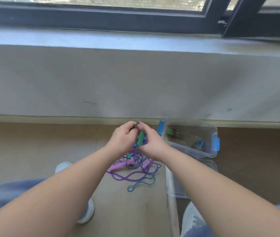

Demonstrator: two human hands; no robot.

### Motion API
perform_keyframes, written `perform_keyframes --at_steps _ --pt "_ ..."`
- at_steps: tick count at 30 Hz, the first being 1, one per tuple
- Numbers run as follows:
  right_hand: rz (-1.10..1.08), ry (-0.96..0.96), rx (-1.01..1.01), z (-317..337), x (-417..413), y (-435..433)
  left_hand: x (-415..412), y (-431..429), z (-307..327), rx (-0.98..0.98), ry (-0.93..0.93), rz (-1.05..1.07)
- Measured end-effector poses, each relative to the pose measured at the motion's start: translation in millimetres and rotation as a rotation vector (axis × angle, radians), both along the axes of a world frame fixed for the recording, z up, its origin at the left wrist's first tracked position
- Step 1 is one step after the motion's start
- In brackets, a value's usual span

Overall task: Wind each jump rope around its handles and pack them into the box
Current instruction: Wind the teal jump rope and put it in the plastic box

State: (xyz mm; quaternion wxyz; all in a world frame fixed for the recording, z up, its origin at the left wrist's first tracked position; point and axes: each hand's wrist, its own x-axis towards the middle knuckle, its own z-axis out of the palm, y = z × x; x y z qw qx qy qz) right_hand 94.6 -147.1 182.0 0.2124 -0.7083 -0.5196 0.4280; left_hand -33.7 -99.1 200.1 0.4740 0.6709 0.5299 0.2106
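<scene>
Both hands meet over the floor, fingers curled tight: the left hand (123,137) pinches a dark cord (136,124) that pokes up between its thumb and fingers, and the right hand (153,144) grips the green handle (141,136), which stands nearly upright between the two palms. How the right fingers lie round the handle is hidden

Behind everything runs a pale grey wall (135,79) under a window sill (101,38) with a dark frame. Below it lies the wood-coloured floor (33,147). The person's grey-blue trousers (7,190) and white shoes (86,214) sit at the bottom edge

The box (187,149), clear plastic with blue latches, stands open on the floor just to the right of the hands, close to the wall. Inside it are two wound bundles, one with green handles (172,131) at the far left end and one with blue (199,145) toward the near right. A clear lid (175,185) lies flat just in front of the box

Directly beneath the hands is a loose tangle of jump ropes: a purple rope (132,177) looping widest, a teal rope (135,186) trailing nearest the person, a blue-and-white striped rope (132,165) in the middle, and pink handles (118,166) lying on the pile
</scene>
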Motion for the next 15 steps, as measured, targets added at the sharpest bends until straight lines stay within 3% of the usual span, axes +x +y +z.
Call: perform_keyframes --at_steps 5,9,15 --pt "-0.056 -0.076 0.089 45 4 -4 11 -2 60 0.191 0.096 -0.134" --pt "-0.082 -0.047 0.062 82 13 -13 18 7 108 0.335 0.107 0.006" --pt "-0.095 0.031 -0.011 102 16 -21 22 9 148 0.155 -0.163 0.028"
